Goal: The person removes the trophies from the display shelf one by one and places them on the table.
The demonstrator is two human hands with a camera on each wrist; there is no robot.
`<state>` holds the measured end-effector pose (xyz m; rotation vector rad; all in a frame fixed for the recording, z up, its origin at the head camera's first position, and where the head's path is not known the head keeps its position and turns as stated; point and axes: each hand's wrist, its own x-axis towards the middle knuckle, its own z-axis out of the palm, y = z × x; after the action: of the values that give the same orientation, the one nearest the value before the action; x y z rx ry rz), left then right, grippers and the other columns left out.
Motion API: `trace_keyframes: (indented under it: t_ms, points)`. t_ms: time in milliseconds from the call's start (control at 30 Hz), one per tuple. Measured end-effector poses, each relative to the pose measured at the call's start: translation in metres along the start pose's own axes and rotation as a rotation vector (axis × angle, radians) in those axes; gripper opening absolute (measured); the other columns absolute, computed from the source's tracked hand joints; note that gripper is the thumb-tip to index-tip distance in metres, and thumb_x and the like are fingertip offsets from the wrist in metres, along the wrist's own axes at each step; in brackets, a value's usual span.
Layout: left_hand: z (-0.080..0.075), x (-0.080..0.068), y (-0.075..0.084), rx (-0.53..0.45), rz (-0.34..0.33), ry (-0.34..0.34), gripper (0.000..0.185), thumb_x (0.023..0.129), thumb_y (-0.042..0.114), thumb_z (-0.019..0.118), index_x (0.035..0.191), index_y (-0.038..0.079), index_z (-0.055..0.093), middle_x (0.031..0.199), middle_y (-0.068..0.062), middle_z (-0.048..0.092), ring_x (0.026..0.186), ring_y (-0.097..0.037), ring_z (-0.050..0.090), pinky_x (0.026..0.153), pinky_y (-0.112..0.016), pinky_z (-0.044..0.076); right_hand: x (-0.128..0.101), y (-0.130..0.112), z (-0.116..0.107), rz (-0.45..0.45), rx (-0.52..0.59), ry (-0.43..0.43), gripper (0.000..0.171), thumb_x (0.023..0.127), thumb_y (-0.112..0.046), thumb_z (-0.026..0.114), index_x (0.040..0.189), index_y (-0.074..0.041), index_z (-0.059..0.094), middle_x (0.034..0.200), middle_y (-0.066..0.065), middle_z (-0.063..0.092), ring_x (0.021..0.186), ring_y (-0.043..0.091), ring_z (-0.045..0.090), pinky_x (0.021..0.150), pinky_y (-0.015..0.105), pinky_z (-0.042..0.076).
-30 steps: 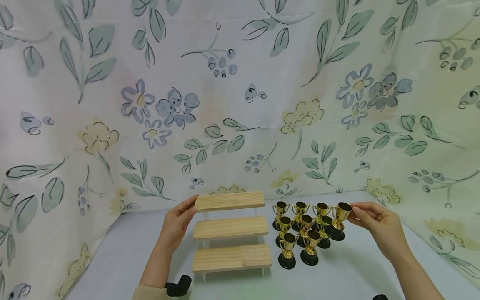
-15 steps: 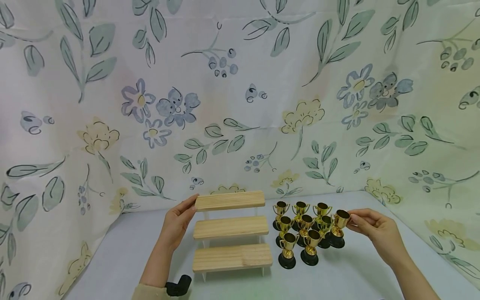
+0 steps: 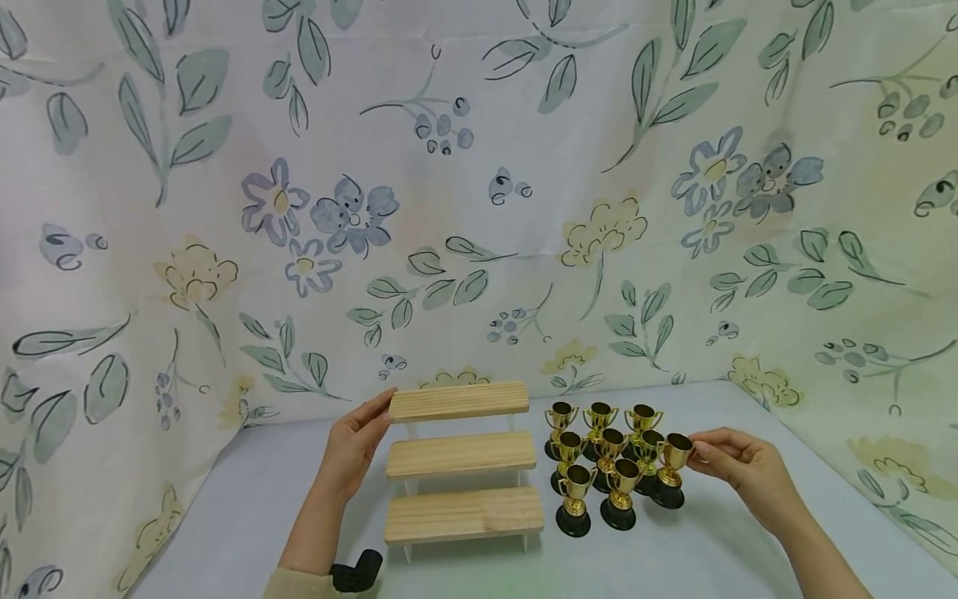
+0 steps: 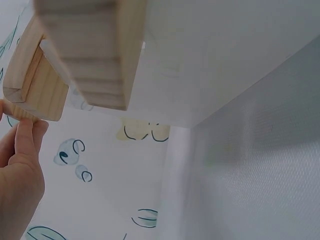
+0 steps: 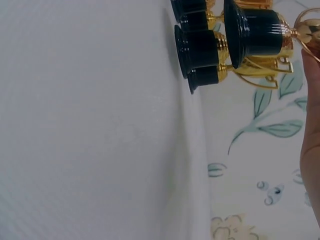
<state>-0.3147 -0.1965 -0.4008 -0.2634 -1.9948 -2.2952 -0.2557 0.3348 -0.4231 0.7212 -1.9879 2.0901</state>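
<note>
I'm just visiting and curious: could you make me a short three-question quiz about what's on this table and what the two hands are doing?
1. How many wooden steps does the stand have?
2. True or false: the left hand holds a gold trophy.
3. What does the right hand pinch? A) the cup of the trophy at the right end B) the bottom step of the stand C) the floral cloth

Key
1. Three, rising toward the back.
2. False. It rests against the left end of the stand's top step; the group of trophies stands to the right of the stand.
3. A. The fingertips are at that trophy's cup, beside the others.
</note>
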Motion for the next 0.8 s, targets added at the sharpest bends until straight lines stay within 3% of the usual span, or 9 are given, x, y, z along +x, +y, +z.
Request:
trace_keyframes:
  t_ms: [533,800]
  points:
    - [0.001,0.000,0.000,-0.004,-0.004,0.002,0.053,0.098,0.004,0.057,0.148,-0.002,0.042,0.119,0.022,0.065,0.114,0.009,0.060,0.102,-0.008,0.047,0.000,0.017,-0.009,0.039,0.005,-0.180,0.040,0.099,0.012,0.040,0.110,-0.009,0.073,0.106,-0.006,0.076,0.095,0.007,0.073,0.086,0.027,0.062]
    - [0.001,-0.001,0.002,-0.001,-0.008,0.004,0.053,0.097,0.005,0.058,0.148,-0.001,0.042,0.119,0.022,0.064,0.115,0.009,0.060,0.102,-0.008,0.047,0.000,0.018,-0.009,0.074,-0.024,-0.188,0.037,0.100,0.010,0.042,0.109,-0.009,0.072,0.106,-0.006,0.076,0.095,0.008,0.073,0.086,0.028,0.062]
